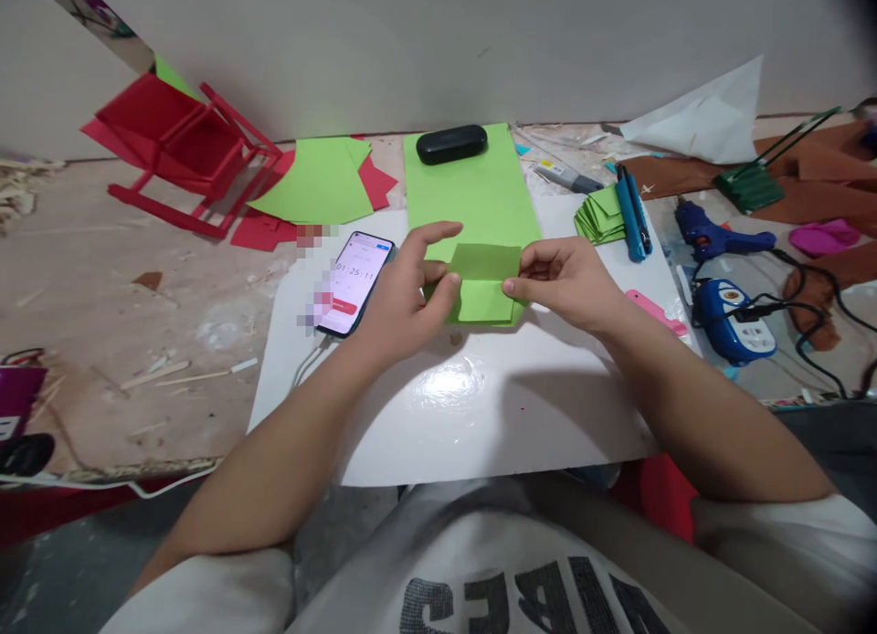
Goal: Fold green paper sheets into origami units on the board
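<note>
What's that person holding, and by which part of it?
A folded green paper: the right hand pinches its right edge between thumb and fingers. The left hand is at its left edge; whether it grips can't be told.

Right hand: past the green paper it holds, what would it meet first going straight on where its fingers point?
Likely the left hand, across the green paper; depth is hard to judge.

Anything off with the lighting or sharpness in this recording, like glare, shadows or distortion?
Head view: bright glare on the white board, with a broad soft shadow to its right; head view: pixelated blocks at the left edge of the phone; head view: dark upper-right corner; head view: left hand, right hand and folded green paper fairly clear.
</note>
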Demonstrator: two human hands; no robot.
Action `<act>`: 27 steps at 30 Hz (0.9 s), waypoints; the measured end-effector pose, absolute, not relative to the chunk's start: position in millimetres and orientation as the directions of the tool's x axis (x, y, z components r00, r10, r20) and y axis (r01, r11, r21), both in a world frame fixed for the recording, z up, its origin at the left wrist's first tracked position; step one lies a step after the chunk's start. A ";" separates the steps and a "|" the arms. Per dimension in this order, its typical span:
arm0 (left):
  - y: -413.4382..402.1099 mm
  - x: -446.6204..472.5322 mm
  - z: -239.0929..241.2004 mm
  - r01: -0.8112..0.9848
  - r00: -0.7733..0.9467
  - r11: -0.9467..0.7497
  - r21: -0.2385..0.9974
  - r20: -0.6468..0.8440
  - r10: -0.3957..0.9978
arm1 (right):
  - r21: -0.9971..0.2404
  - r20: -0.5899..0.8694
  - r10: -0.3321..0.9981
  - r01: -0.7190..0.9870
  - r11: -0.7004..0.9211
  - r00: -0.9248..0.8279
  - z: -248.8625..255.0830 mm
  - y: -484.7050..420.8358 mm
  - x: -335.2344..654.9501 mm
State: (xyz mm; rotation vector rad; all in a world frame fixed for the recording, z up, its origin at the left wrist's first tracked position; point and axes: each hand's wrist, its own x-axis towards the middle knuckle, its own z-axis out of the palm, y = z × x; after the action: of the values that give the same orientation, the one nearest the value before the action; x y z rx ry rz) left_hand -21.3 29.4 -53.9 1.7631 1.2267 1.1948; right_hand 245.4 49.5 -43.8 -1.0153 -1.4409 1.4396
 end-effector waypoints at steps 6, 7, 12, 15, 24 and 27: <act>21.6 -6.9 -71.6 0.662 0.089 -0.569 0.487 0.703 0.705 | -0.976 0.208 0.977 0.047 0.210 -0.055 -59.1 41.2 228.1; 17.5 -2.8 -72.8 0.667 0.151 -0.573 0.476 0.666 0.730 | -0.974 0.220 0.974 0.045 0.222 -0.043 -60.1 38.7 225.7; 0.8 12.9 -71.9 0.580 0.228 -0.534 0.615 0.506 0.832 | -0.982 0.187 0.974 -0.029 0.184 -0.132 -60.6 25.5 216.6; -0.2 13.4 -68.5 0.520 0.159 -0.456 0.723 0.443 0.882 | -0.983 0.182 0.963 -0.061 0.173 -0.199 -62.6 19.9 213.1; 5.7 11.0 -63.6 0.314 -0.143 -0.328 0.891 0.386 0.911 | -0.919 0.366 0.930 0.173 0.355 0.037 -72.8 30.4 225.7; 5.9 12.7 -62.7 0.191 -0.136 -0.297 0.935 0.325 0.936 | -0.953 0.297 0.953 0.049 0.300 -0.053 -69.6 41.0 232.9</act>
State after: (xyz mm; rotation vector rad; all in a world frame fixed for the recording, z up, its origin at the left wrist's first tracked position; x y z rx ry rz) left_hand 12.7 5.9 -62.7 1.4932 1.2947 1.4901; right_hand 232.9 41.0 -69.6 -0.9992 -1.4117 0.9863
